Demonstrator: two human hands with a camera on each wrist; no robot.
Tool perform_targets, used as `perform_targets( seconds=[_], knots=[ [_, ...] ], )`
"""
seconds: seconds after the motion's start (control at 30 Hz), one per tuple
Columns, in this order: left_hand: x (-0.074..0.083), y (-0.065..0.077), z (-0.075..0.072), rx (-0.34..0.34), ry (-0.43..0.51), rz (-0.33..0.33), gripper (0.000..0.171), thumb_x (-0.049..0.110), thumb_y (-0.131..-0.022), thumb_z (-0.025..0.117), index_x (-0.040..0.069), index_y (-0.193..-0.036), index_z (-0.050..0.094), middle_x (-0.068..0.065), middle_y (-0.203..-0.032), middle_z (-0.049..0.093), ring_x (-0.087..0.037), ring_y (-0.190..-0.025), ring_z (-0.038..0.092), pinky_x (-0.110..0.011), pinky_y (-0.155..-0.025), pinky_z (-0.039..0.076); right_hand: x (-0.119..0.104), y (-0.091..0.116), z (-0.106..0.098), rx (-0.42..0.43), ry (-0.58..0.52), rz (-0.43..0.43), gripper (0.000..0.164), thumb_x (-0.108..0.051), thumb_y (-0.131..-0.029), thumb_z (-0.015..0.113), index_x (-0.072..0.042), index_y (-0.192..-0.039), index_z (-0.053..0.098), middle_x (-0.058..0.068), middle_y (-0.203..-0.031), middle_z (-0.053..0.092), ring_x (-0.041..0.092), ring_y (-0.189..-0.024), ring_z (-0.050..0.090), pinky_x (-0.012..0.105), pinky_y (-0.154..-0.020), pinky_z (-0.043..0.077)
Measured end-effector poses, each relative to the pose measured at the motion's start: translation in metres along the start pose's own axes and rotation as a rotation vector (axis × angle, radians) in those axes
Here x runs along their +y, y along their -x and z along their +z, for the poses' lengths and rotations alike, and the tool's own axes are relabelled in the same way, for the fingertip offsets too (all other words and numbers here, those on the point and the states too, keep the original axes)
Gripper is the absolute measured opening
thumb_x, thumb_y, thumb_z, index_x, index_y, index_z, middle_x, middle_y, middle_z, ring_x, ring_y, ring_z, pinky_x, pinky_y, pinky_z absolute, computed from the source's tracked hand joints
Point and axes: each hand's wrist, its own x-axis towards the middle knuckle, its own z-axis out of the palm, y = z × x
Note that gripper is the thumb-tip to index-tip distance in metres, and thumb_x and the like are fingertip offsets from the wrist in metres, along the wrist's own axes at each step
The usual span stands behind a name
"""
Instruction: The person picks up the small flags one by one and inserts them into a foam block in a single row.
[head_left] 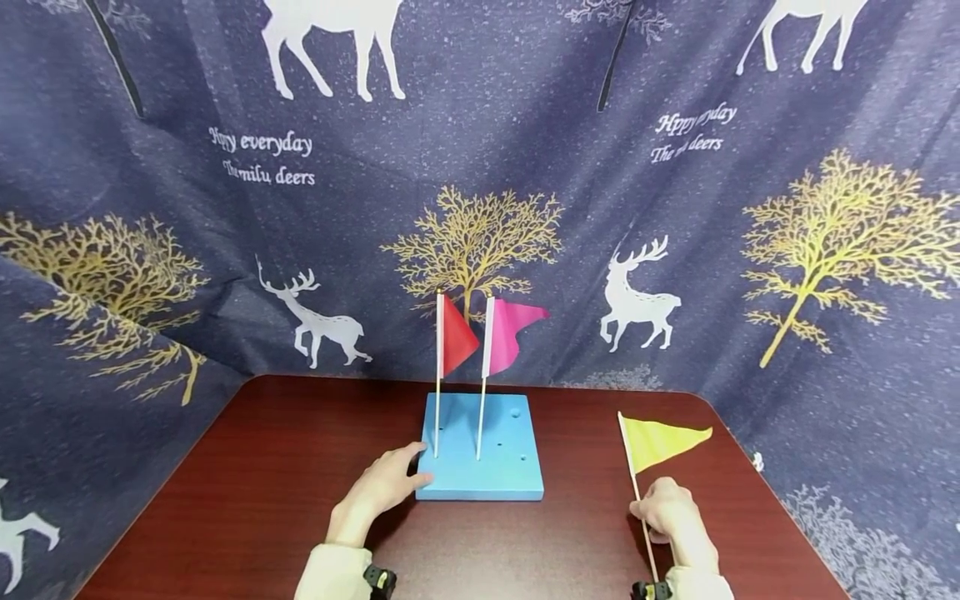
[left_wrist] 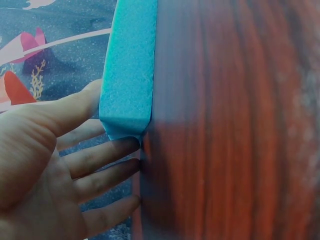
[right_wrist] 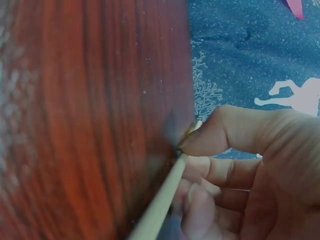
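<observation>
A blue foam block with several small holes lies on the table, and a red flag and a pink flag stand upright in it on thin sticks. My left hand touches the block's left side, thumb at the top edge and the other fingers stretched along the side, as the left wrist view shows. On the right, my right hand pinches the stick of a yellow flag between thumb and fingers. That flag points away from me, low over the table.
The dark red wooden table has rounded far corners. Right behind it hangs a blue cloth printed with white deer and yellow trees. Table surface shows between the block and my right hand.
</observation>
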Motion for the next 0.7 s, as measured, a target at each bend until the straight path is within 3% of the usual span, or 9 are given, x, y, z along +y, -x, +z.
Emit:
perform_targets(
  seconds=[0.43, 0.7],
  knots=[
    [0.000, -0.002, 0.006, -0.017, 0.008, 0.007, 0.056, 0.033, -0.090, 0.071, 0.010, -0.138, 0.055, -0.014, -0.129, 0.060, -0.036, -0.119, 0.055, -0.057, -0.093, 0.044, 0.010, 0.000, -0.002, 0.005, -0.146, -0.015, 0.014, -0.001, -0.077, 0.063, -0.002, -0.066, 0.055, 0.005, -0.059, 0.054, 0.012, -0.044, 0.055, 0.027, -0.046, 0.053],
    [-0.004, -0.002, 0.002, -0.004, 0.006, 0.009, 0.056, 0.032, -0.089, 0.072, 0.010, -0.138, 0.055, -0.013, -0.130, 0.060, -0.036, -0.119, 0.055, -0.058, -0.093, 0.044, -0.005, -0.003, 0.004, 0.041, -0.253, -0.076, 0.006, 0.003, -0.073, 0.060, 0.002, -0.067, 0.060, 0.006, -0.054, 0.055, 0.015, -0.048, 0.058, 0.030, -0.047, 0.055]
  ],
)
